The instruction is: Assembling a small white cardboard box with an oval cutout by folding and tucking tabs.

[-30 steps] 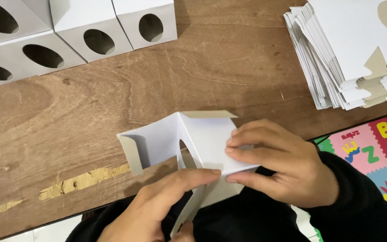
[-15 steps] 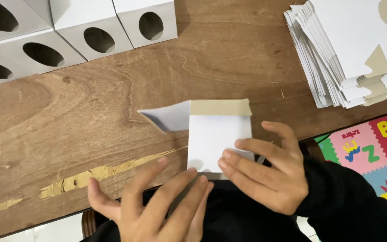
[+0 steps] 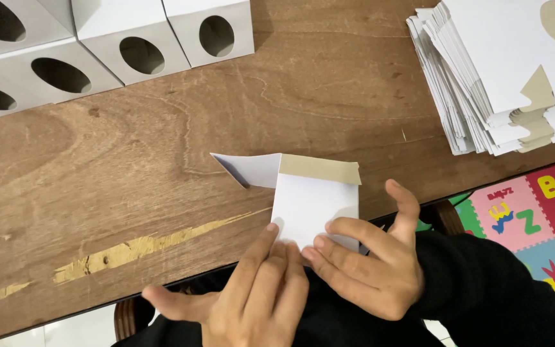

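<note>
The scratched brown wooden tabletop (image 3: 162,180) fills most of the frame. Along the upper left stands a row of assembled white cardboard boxes with oval cut-outs (image 3: 107,42); in the upper right lies a tall stack of flat white carton blanks (image 3: 483,71). A colourful foam letter mat (image 3: 534,205) shows on the floor at lower right.

At lower centre, at the table's near edge, sits the half-folded white cardboard box (image 3: 316,202), one brown flap turned up along its top and a white flap jutting to the left. The left hand (image 3: 252,292) lies flat, fingertips pressing the box's lower edge, gripping nothing. The right hand (image 3: 367,263) spreads its fingers over the lower right corner, thumb raised clear.

Folding it well probably means pressing evenly along the crease while steadying the panel, so the carton stays square.
</note>
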